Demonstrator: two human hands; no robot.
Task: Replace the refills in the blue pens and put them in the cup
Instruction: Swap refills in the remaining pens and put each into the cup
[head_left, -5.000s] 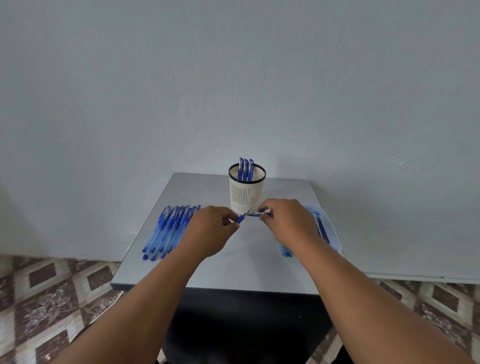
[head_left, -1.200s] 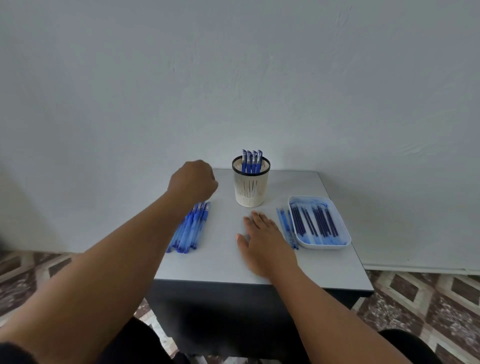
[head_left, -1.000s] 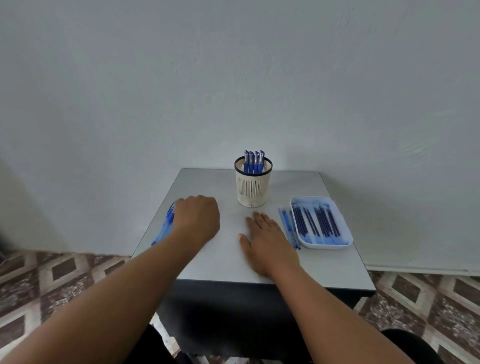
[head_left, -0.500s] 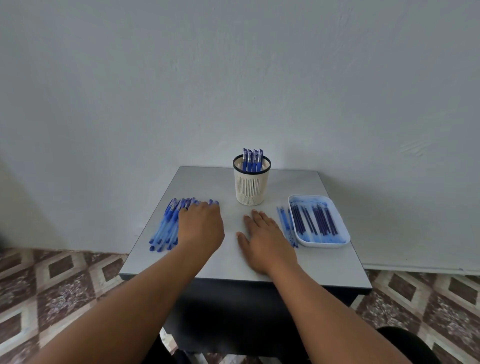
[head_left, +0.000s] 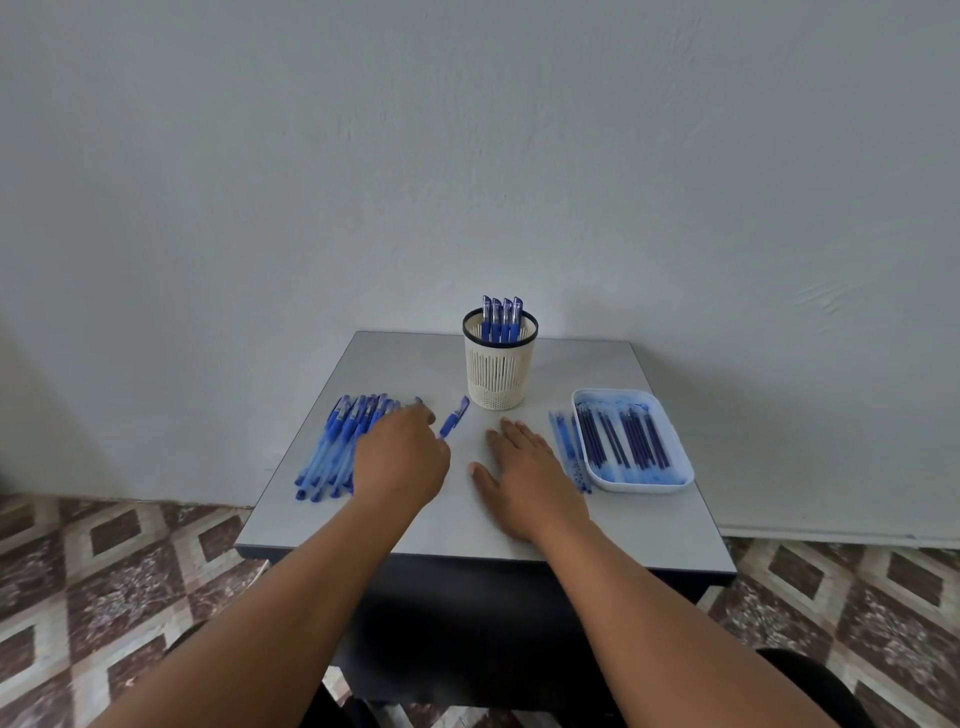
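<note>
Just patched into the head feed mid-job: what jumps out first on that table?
The cream mesh cup stands at the table's far middle with four blue pens upright in it. A row of blue pens lies at the left, where the left hand holds one pen angled toward the cup. At the right sits a white tray of dark refills; the right hand rests flat beside it.

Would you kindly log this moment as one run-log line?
left hand: holds one pen | right hand: flat on table | cup: four pens | tray: refills
</note>
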